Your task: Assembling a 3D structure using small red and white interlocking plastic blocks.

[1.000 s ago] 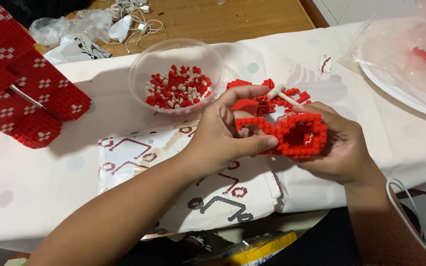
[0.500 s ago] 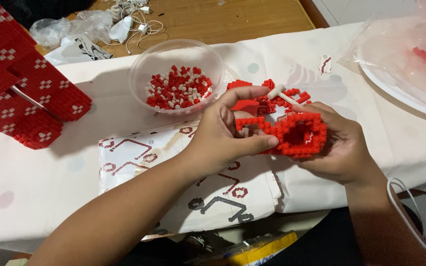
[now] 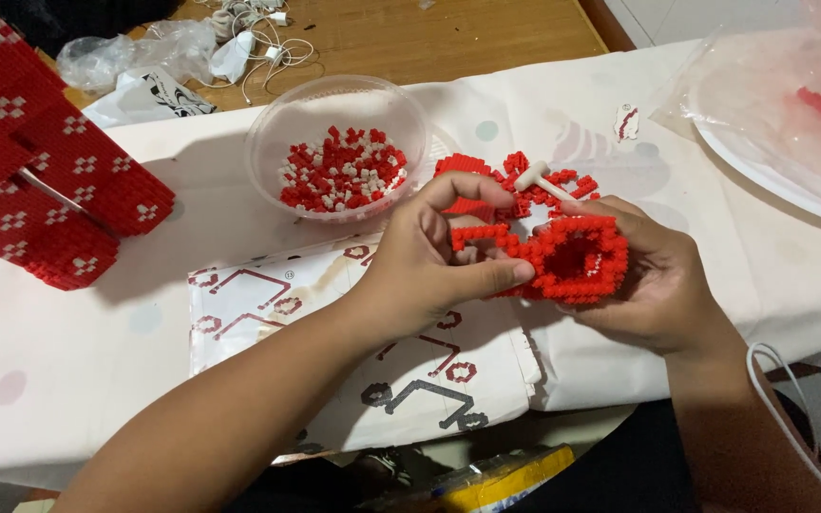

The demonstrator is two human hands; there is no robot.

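Observation:
Both hands hold a red ring-shaped piece built of tiny bricks point(image 3: 574, 258) above the table's middle. My right hand point(image 3: 662, 280) cups it from the right and below. My left hand point(image 3: 429, 256) pinches the flat red strip on its left side between thumb and fingers. Just behind lie loose red brick pieces point(image 3: 515, 171) and a small white mallet point(image 3: 539, 180). A clear bowl point(image 3: 277, 123) farther back holds several red and white bricks point(image 3: 342, 171).
A printed instruction sheet point(image 3: 353, 332) lies under the hands on the white cloth. A large red brick model with white crosses point(image 3: 40, 180) stands at the left. A white plate under clear plastic point(image 3: 772, 142) sits at the right. Cables and bags point(image 3: 192, 47) lie at the back.

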